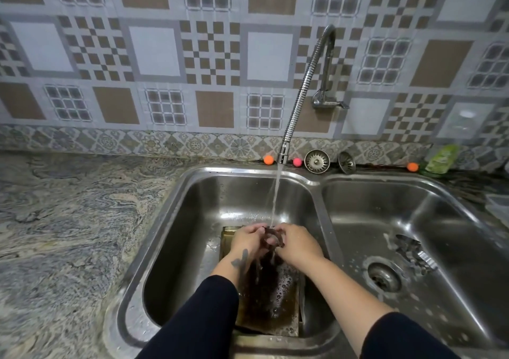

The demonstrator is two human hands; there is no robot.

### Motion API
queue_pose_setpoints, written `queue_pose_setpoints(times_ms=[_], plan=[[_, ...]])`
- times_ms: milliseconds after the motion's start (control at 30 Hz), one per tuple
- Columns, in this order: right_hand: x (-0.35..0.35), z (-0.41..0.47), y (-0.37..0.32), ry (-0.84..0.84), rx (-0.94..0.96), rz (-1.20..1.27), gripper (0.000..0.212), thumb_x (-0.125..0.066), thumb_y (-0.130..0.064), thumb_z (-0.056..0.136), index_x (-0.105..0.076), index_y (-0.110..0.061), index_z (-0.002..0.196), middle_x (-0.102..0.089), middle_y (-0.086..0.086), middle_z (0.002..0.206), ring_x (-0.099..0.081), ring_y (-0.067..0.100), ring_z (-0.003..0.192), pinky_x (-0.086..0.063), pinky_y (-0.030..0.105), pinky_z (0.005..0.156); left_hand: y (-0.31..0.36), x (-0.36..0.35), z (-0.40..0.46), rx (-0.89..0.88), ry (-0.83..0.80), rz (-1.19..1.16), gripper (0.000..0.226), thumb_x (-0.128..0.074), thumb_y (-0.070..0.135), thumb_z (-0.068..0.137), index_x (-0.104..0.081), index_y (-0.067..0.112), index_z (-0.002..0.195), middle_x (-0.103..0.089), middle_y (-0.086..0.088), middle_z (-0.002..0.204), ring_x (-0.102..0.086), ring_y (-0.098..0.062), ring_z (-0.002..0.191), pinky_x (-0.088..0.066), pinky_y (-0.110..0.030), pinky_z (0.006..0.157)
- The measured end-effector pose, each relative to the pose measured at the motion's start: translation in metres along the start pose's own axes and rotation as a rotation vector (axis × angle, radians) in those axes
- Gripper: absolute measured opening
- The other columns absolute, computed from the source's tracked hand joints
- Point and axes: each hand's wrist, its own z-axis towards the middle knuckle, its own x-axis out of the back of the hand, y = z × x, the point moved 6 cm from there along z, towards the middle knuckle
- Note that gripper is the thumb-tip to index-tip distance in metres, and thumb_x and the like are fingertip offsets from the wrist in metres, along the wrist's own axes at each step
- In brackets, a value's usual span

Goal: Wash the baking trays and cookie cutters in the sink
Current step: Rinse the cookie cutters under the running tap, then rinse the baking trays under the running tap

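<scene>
A small dark cookie cutter [271,238] is held between my left hand [248,238] and my right hand [298,244] in the left basin of the steel sink [192,220]. Water runs from the flexible faucet [283,154] straight onto the cutter. Below my hands a gold baking tray [271,306] lies in the basin, wet and bubbly, partly hidden by my forearms. Several metal cookie cutters [413,251] lie in the right basin beside the drain [384,277].
Two sink strainers [317,161] lean against the backsplash behind the sink, with small orange and pink balls [268,160] beside them. A green packet [440,160] stands at the far right. Marbled stone counter [68,220] spreads to the left.
</scene>
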Motion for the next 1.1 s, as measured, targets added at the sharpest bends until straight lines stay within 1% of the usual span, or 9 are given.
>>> queue_pose_setpoints(times_ms=[167, 367, 433, 467, 533, 600, 700, 867, 1100], plan=[[0.042, 0.002, 0.016, 0.125, 0.129, -0.386, 0.041, -0.058, -0.012, 0.082, -0.055, -0.027, 0.120, -0.059, 0.001, 0.116, -0.051, 0.025, 0.114, -0.041, 0.038, 0.091, 0.018, -0.021, 0.005, -0.146, 0.025, 0.197, 0.010, -0.062, 0.005, 0.091, -0.070, 0.012, 0.089, -0.072, -0.011, 0.090, -0.064, -0.018, 0.076, -0.057, -0.030, 0.071], [0.087, 0.001, 0.116, 0.153, -0.185, -0.050, 0.037, -0.066, -0.020, 0.080, -0.060, -0.031, 0.115, -0.066, 0.000, 0.115, -0.061, 0.023, 0.108, -0.050, 0.031, 0.085, 0.033, -0.094, 0.003, -0.370, -0.050, 0.591, 0.023, -0.049, 0.014, 0.099, -0.063, 0.021, 0.115, -0.065, 0.004, 0.108, -0.054, 0.002, 0.067, -0.040, -0.008, 0.050], [0.094, -0.004, 0.164, 0.163, -0.315, 0.051, 0.036, -0.071, -0.021, 0.079, -0.062, -0.028, 0.113, -0.068, 0.002, 0.113, -0.063, 0.024, 0.105, -0.051, 0.031, 0.086, 0.026, -0.123, 0.000, -0.429, -0.105, 0.736, 0.030, -0.048, 0.018, 0.099, -0.056, 0.020, 0.128, -0.060, 0.001, 0.123, -0.060, -0.004, 0.087, -0.050, -0.015, 0.068], [0.096, -0.008, 0.191, 0.149, -0.381, 0.068, 0.037, -0.072, -0.022, 0.079, -0.061, -0.026, 0.114, -0.068, 0.003, 0.113, -0.063, 0.024, 0.104, -0.051, 0.031, 0.086, 0.022, -0.137, 0.002, -0.466, -0.114, 0.829, 0.036, -0.048, 0.020, 0.099, -0.051, 0.019, 0.134, -0.053, -0.001, 0.136, -0.058, -0.012, 0.109, -0.050, -0.025, 0.089], [0.094, -0.017, 0.245, 0.095, -0.511, 0.069, 0.037, -0.070, -0.024, 0.080, -0.061, -0.024, 0.116, -0.068, 0.006, 0.114, -0.063, 0.025, 0.104, -0.050, 0.030, 0.086, 0.012, -0.164, 0.007, -0.521, -0.120, 1.011, 0.048, -0.045, 0.027, 0.099, -0.038, 0.015, 0.145, -0.030, -0.003, 0.155, -0.029, -0.019, 0.142, -0.027, -0.037, 0.116], [0.090, -0.025, 0.297, 0.046, -0.617, 0.048, 0.031, -0.065, -0.026, 0.078, -0.063, -0.021, 0.108, -0.068, 0.008, 0.112, -0.064, 0.027, 0.101, -0.052, 0.033, 0.085, 0.000, -0.183, 0.013, -0.499, -0.142, 1.154, 0.058, -0.039, 0.036, 0.101, -0.022, 0.014, 0.152, -0.010, -0.001, 0.162, -0.005, -0.017, 0.149, -0.016, -0.044, 0.120], [0.086, -0.035, 0.356, 0.028, -0.736, 0.041, 0.031, -0.061, -0.019, 0.079, -0.062, -0.015, 0.110, -0.065, 0.010, 0.113, -0.062, 0.028, 0.103, -0.053, 0.039, 0.088, -0.019, -0.195, 0.020, -0.486, -0.148, 1.389, 0.066, -0.034, 0.042, 0.101, -0.008, 0.014, 0.154, 0.004, 0.004, 0.162, 0.013, -0.016, 0.148, -0.011, -0.051, 0.119], [0.085, -0.023, 0.405, -0.011, -0.779, -0.037, 0.041, -0.057, -0.016, 0.086, -0.055, -0.014, 0.127, -0.056, 0.008, 0.130, -0.056, 0.028, 0.116, -0.048, 0.033, 0.090, -0.023, -0.196, 0.026, -0.574, -0.060, 1.461, 0.074, -0.037, 0.046, 0.098, -0.003, 0.013, 0.154, 0.007, 0.002, 0.162, 0.015, -0.013, 0.147, -0.010, -0.042, 0.121], [0.082, -0.013, 0.411, -0.013, -0.750, -0.011, 0.025, -0.058, -0.017, 0.084, -0.061, -0.016, 0.109, -0.064, 0.010, 0.111, -0.061, 0.030, 0.100, -0.052, 0.037, 0.084, -0.025, -0.194, 0.025, -0.567, -0.034, 1.457, 0.076, -0.042, 0.043, 0.096, -0.003, 0.014, 0.154, 0.007, 0.004, 0.161, 0.015, -0.009, 0.146, -0.010, -0.040, 0.122]])
